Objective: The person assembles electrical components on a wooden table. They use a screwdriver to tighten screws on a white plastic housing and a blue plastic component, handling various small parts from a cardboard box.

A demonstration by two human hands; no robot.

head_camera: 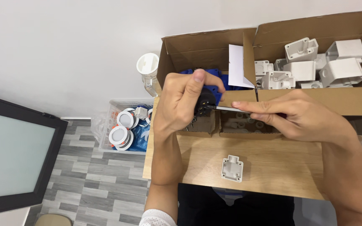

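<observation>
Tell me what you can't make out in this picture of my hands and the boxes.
- Head view: most of the dark round part is hidden by the left hand.
- The screwdriver handle is hidden inside the right hand.
- The small boxes behind the hands: contents too small to tell.
- The cardboard box is cut off by the right edge.

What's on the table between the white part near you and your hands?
Bare wood between the white part and both hands, left and right, in the head view; small cardboard trays sit under them.
</observation>
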